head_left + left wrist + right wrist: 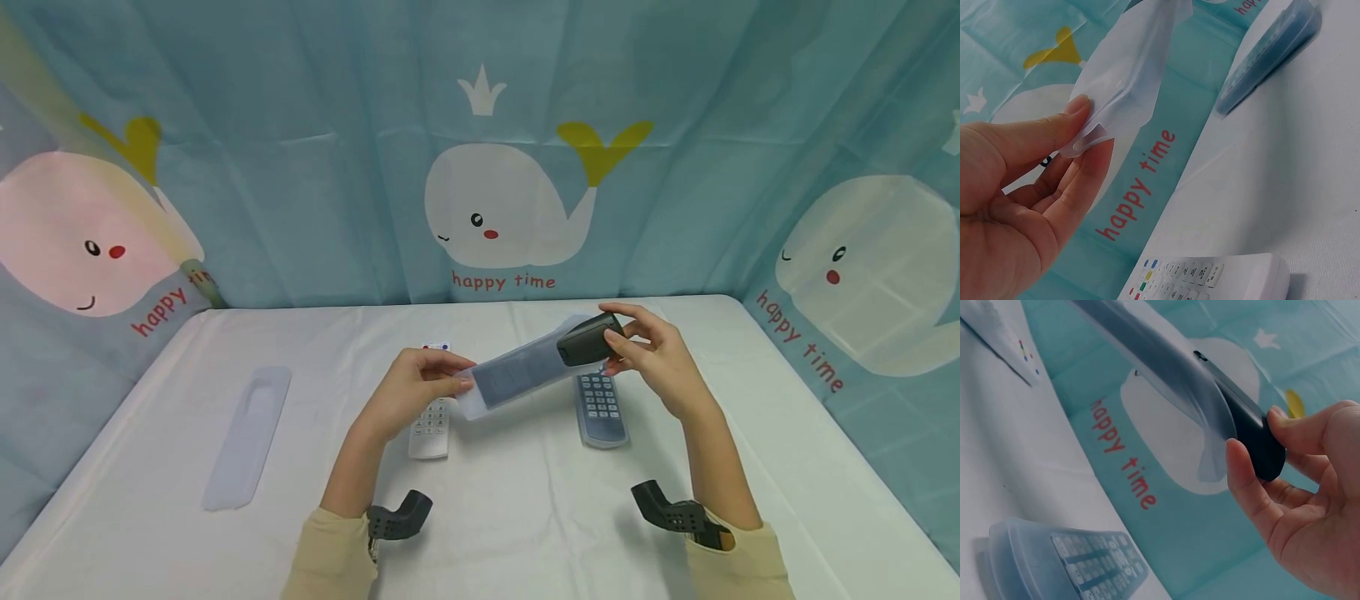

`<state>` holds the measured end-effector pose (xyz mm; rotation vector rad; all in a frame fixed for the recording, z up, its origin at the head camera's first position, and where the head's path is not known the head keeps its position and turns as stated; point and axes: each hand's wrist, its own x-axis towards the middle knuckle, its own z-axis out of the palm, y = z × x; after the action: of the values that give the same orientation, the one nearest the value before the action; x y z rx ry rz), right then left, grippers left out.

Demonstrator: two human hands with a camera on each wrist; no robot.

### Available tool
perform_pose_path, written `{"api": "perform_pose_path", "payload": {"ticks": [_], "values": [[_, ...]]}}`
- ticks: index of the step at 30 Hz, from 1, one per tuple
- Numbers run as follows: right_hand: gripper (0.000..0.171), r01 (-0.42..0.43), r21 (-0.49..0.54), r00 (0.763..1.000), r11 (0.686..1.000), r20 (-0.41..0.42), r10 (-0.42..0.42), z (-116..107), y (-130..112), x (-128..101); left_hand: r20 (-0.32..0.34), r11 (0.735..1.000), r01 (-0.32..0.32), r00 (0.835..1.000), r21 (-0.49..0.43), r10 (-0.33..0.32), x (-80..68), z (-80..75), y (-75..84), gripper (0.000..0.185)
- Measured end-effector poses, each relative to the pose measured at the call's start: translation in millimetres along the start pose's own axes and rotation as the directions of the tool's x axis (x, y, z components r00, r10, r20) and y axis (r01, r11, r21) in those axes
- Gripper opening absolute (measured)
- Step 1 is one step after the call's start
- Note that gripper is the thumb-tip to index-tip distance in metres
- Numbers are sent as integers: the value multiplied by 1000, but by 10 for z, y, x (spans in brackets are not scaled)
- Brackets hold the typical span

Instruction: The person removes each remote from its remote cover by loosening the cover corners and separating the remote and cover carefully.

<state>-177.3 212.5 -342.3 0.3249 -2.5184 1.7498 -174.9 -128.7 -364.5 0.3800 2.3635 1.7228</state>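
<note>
While both hands are working above the white counter (pixel 525 517), the left hand (pixel 408 392) is pinching the free end of a translucent silicone sleeve (pixel 517 375) between thumb and fingers (pixel 1082 169), and the right hand (pixel 656 358) is gripping the exposed end of a black remote control (pixel 588 337), thumb and fingers curled round it. The remote is sitting partly inside the sleeve, held clear of the counter at a tilt. A white remote (pixel 431 425) is lying under the left hand; a sleeved grey remote (pixel 602 407) is lying under the right; a spare empty sleeve (pixel 250 435) is resting well apart at the left. Risk, as judged: the left pinch is covering only the sleeve's thin edge, so the silicone could slip free or stretch. The right grip is taking just the remote's tip; a jerk could drop it onto the sleeved remote below.
</note>
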Motion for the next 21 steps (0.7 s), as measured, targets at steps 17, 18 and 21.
{"api": "perform_pose_path", "payload": {"ticks": [17,18,21], "values": [[46,7,-6,999,1000,-35,-7,-23,-20,-21,18,999,-29,999,-33,30,-4,2,-4,28],[46,6,-8,999,1000,-37,-6,-23,-22,-21,19,999,-30,999,-35,30,-5,2,-3,28],[46,-1,-14,999,1000,-41,0,-25,-20,-16,20,999,-29,999,-44,30,-4,2,-2,28]]}}
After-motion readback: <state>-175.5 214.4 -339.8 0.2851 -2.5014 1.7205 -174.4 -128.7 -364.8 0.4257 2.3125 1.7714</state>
